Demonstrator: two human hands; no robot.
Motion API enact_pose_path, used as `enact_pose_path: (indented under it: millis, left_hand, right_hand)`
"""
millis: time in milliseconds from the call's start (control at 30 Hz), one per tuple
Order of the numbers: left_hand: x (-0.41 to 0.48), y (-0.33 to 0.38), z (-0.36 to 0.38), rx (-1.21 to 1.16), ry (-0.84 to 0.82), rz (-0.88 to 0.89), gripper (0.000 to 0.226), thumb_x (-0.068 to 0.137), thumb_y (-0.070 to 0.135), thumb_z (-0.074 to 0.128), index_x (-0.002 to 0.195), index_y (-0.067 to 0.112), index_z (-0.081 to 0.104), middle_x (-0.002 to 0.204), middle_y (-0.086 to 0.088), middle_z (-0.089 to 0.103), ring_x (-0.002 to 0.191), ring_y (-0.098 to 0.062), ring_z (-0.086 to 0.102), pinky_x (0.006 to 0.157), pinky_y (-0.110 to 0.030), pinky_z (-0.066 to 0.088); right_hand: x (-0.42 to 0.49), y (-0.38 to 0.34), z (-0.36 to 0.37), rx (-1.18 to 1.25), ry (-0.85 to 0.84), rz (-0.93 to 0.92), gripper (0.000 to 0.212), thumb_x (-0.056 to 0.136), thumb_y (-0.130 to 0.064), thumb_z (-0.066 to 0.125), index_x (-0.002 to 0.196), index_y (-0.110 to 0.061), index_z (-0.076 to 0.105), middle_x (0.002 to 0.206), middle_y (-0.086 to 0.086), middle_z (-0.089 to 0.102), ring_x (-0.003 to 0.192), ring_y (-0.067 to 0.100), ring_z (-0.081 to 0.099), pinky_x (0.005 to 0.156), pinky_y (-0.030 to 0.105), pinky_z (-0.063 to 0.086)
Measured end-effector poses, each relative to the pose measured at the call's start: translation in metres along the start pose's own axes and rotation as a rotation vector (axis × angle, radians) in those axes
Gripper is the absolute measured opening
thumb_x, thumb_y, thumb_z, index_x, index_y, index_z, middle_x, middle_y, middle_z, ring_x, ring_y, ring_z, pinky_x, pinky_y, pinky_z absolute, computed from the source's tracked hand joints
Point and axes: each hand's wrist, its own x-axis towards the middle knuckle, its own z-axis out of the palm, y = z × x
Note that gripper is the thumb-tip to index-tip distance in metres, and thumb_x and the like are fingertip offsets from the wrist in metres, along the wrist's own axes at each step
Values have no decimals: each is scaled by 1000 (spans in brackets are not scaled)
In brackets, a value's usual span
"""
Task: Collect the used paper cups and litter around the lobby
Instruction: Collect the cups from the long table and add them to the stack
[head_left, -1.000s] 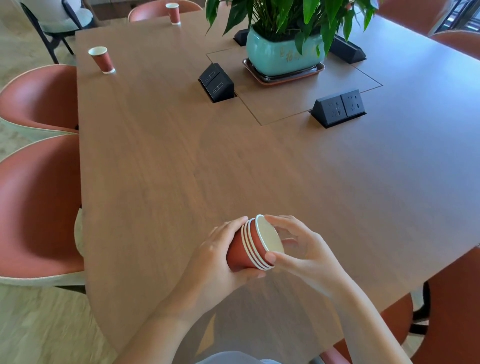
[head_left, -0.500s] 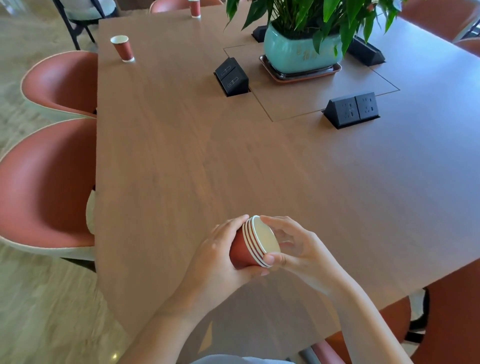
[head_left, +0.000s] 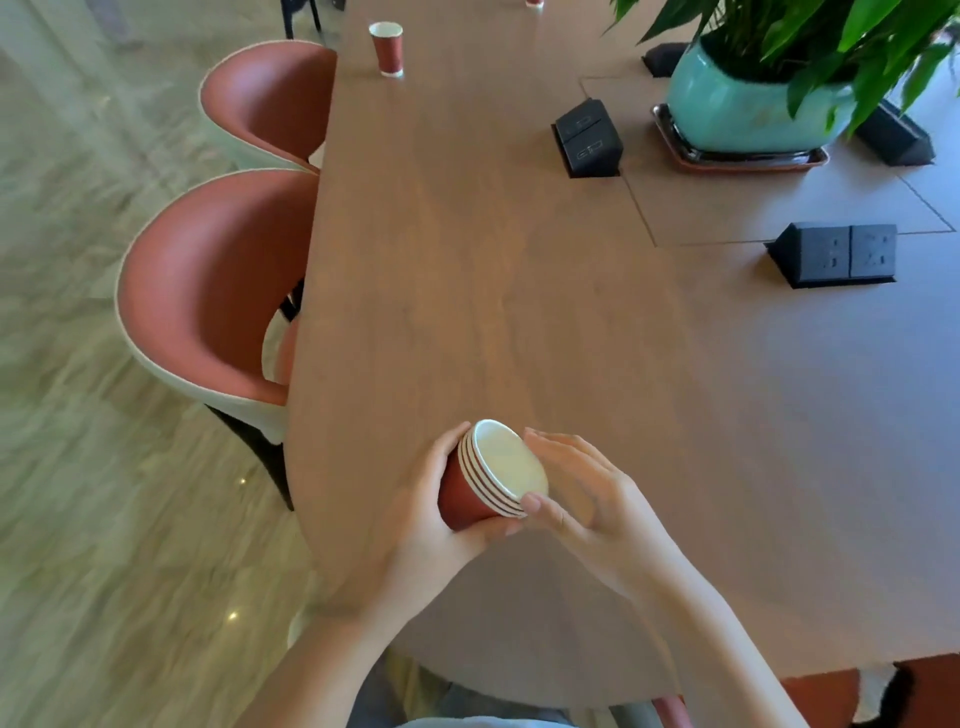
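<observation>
A nested stack of red paper cups (head_left: 475, 486) with white rims lies tilted on its side just above the wooden table (head_left: 493, 286), near its front left edge. My left hand (head_left: 415, 525) grips the stack's red body from the left. My right hand (head_left: 582, 493) holds the top rim, thumb on the lower edge and fingers by the upper edge. A single red paper cup (head_left: 387, 49) stands upright at the far left of the table. Another cup (head_left: 534, 2) barely shows at the top edge.
Two red shell chairs (head_left: 208, 291) (head_left: 270, 98) are tucked along the table's left side over a pale marble floor. A potted plant in a teal pot (head_left: 748, 114) on a tray stands far right, with black socket boxes (head_left: 587, 137) (head_left: 836, 254) around it.
The view has swung left and nearer the table's left edge, showing more floor and chairs. Both hands keep the cup stack; my right fingers look a little straighter.
</observation>
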Motion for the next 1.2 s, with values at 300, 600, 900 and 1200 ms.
enact_pose_path:
  millis: [300,600,900,1200]
  left_hand:
    - [-7,-32,-96,-229,310,-142,74,43,45,84,107,39,48,106,19,56,94,8,56,61,-9,48]
    - [-42,-95,-240,-362,418,-227,65,50,39,89,103,45,52,100,19,64,88,7,61,52,-8,48]
    - [-61,-140,-375,-265,485,-206,64,57,20,88,104,42,50,95,22,60,86,12,58,49,-3,43]
    - [-57,-186,-447,-289,612,-302,69,43,58,75,105,41,49,97,33,61,91,8,59,61,-7,47]
  right_hand:
    - [45,-40,57,-354,102,-119,44,81,-37,58,121,-19,57,121,-15,51,113,-3,38,95,22,35]
    - [107,-131,182,-515,13,-215,37,79,-23,67,112,-6,62,117,7,63,107,31,58,91,43,47]
    - [153,-225,310,-505,-66,-242,40,84,-29,61,121,-16,57,126,-2,56,119,19,49,97,33,41]
    - [212,-251,369,-549,-194,-249,41,87,-35,55,125,-18,53,132,-6,51,124,14,42,105,31,32]
